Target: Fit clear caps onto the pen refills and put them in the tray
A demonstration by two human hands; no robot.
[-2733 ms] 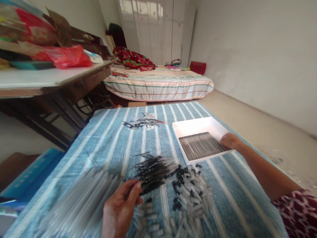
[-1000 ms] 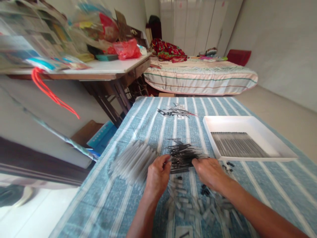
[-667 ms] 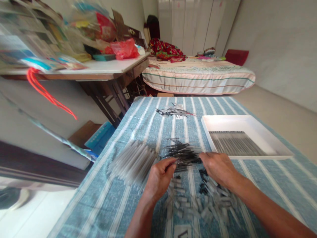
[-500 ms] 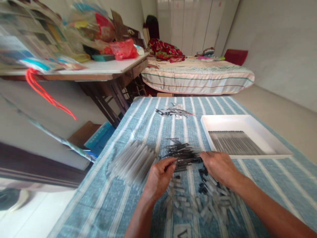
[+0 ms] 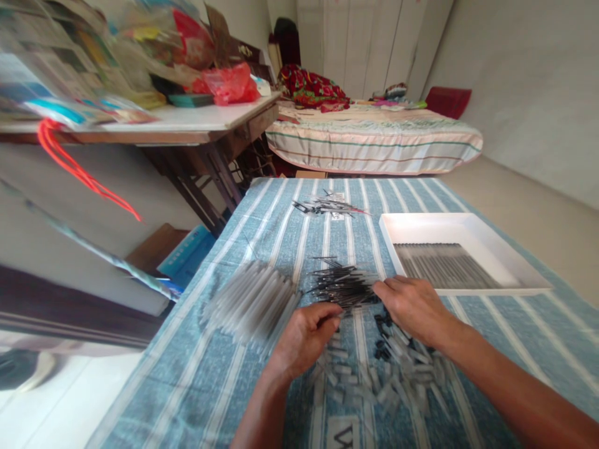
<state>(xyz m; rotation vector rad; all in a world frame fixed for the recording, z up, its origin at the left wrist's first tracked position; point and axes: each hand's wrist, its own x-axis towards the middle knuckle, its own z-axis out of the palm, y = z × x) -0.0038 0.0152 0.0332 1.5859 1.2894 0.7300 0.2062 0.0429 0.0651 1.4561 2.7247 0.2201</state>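
Note:
A pile of thin black sticks like pen refills [image 5: 341, 284] lies on the striped cloth between my hands. My left hand [image 5: 309, 333] is closed in a pinch at the pile's near edge; whatever its fingertips hold is too small to make out. At the pile's right end my right hand [image 5: 412, 305] is also pinched closed, its fingertips hiding what is in them. Left of the pile lie translucent grey tubes like pen barrels [image 5: 253, 302], side by side. Short translucent caps [image 5: 388, 386] are scattered below my hands, with small black pieces [image 5: 381, 327] beside them.
A shallow white box [image 5: 491, 249] holds a row of slim grey pens [image 5: 442, 265] at the right. Farther back lies a small heap of thin dark and clear pieces [image 5: 322, 204]. A cluttered side table [image 5: 187, 121] stands left, and a bed [image 5: 374, 140] is beyond the cloth-covered table [image 5: 182, 362].
My left hand has shifted slightly right along the pile's near edge. My right hand has moved a little up and left, so the fingertips are closer together. The view has tilted slightly.

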